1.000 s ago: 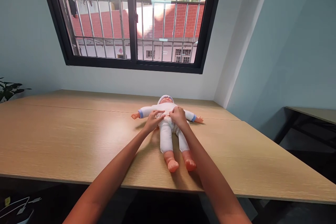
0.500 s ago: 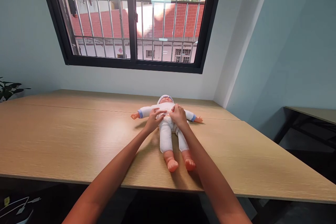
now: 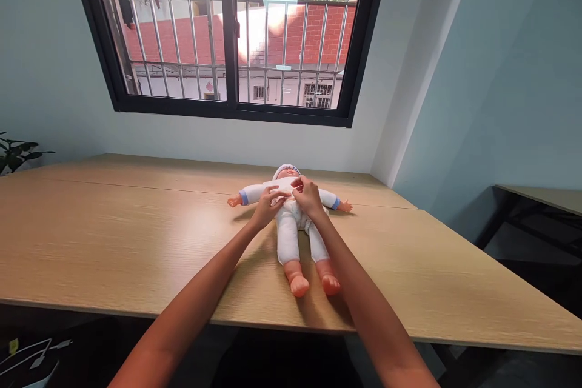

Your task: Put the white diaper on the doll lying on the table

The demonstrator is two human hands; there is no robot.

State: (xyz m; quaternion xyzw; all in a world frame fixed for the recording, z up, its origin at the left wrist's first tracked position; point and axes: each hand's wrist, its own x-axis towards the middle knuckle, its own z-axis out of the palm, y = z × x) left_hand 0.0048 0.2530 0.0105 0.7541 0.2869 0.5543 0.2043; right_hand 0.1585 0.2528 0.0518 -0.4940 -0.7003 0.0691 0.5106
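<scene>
A baby doll [image 3: 288, 241] lies on its back, feet toward me and arms spread, in white clothing with blue cuffs and a white cap. Around its hips is a white diaper [image 3: 298, 217]. My left hand [image 3: 267, 207] rests at the left side of its waist, fingers stretched out and apart over the diaper's upper edge. On the other side my right hand [image 3: 308, 197] is bent over the belly with thumb and fingers drawn together. What lies between those fingertips is too small to make out.
The doll lies on a wide wooden table [image 3: 136, 224], its front edge close to me. Behind stands a wall with a barred window [image 3: 231, 106]. A plant [image 3: 18, 154] shows at far left, white cables [image 3: 45, 348] at lower left, and another table [image 3: 541, 197] at right.
My right hand's fingertips have lifted slightly away from the doll's waist, up toward its chest. My left hand and the doll have stayed nearly still.
</scene>
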